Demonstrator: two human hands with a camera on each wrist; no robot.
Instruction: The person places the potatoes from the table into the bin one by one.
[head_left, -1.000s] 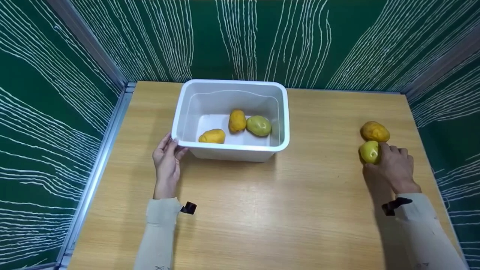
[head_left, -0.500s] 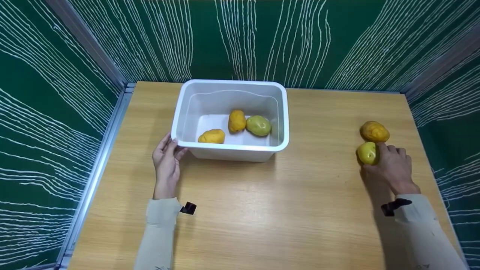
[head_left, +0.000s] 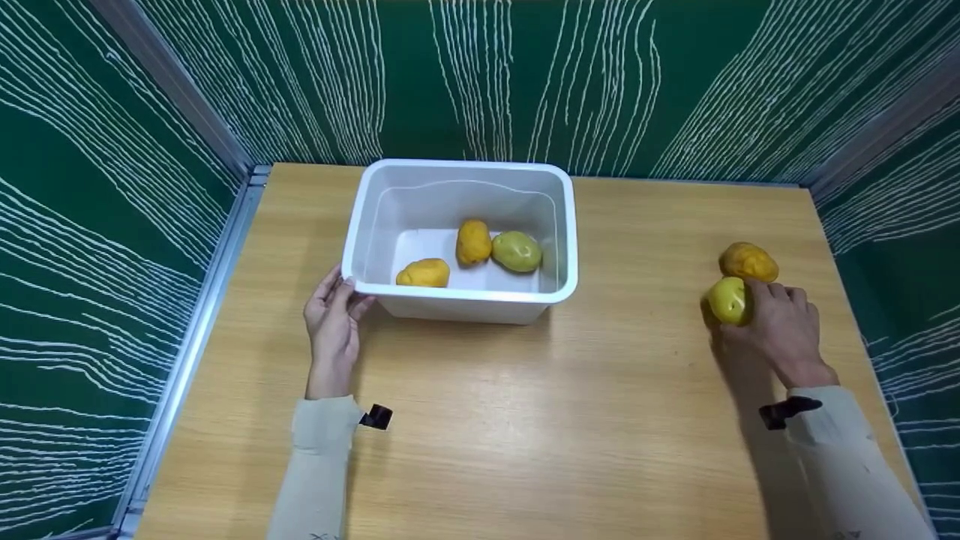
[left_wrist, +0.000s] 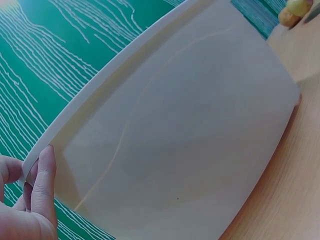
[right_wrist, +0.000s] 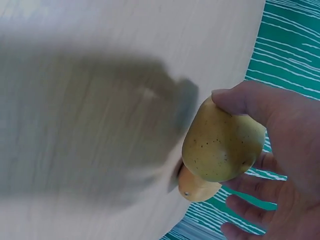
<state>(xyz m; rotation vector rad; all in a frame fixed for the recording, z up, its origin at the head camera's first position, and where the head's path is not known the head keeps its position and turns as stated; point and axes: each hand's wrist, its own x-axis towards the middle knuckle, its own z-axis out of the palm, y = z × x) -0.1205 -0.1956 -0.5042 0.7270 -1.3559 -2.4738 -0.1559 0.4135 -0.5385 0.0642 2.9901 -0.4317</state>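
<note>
My left hand (head_left: pixel 332 330) pinches the near left corner of a white plastic bin (head_left: pixel 465 294), thumb and fingers on either side of its rim in the left wrist view. Within the bin lie two orange-yellow potatoes, one upright in the middle (head_left: pixel 474 242) and one by the near wall, plus a greenish potato (head_left: pixel 517 251) on the right. At the table's right side, my right hand (head_left: pixel 780 330) grips a yellow-green potato (right_wrist: pixel 222 142) between thumb and fingers, a little above the tabletop. Just behind it rests another orange-yellow potato (head_left: pixel 750 262).
The wooden table (head_left: pixel 495 435) has green, white-streaked walls (head_left: pixel 525 82) at its back and sides. A metal rail (head_left: pixel 199 322) runs along the left edge. The bin stands near the back wall, left of the table's middle.
My right hand has lifted the yellow-green potato slightly and shifted it a little left. The left hand and the bin have stayed in place.
</note>
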